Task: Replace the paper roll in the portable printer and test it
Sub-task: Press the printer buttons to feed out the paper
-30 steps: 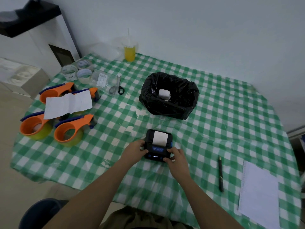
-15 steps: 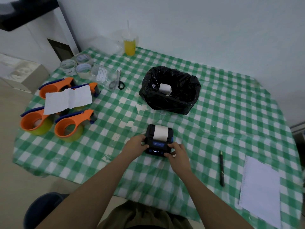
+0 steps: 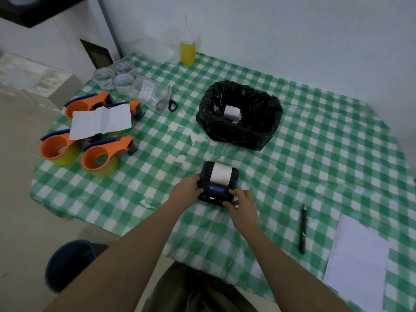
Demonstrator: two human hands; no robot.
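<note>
A small black portable printer (image 3: 206,176) sits on the green checked tablecloth near the table's front. White paper (image 3: 221,173) lies over its top. A lit panel shows on its near face. My left hand (image 3: 185,192) grips the printer's left side. My right hand (image 3: 242,202) holds its right front corner, with fingers on the near face. A white paper roll (image 3: 231,112) lies inside the black bin bag (image 3: 265,129) behind the printer.
Several orange tape dispensers (image 3: 101,157) and a white sheet (image 3: 101,121) sit at the left. Tape rolls (image 3: 122,82), scissors (image 3: 167,102) and a yellow drink (image 3: 187,51) stand at the back. A pen (image 3: 302,229) and white paper (image 3: 358,260) lie at the right.
Both hands stay on the printer. The view has shifted slightly; the printer and the hands keep their grip and place on the cloth.
</note>
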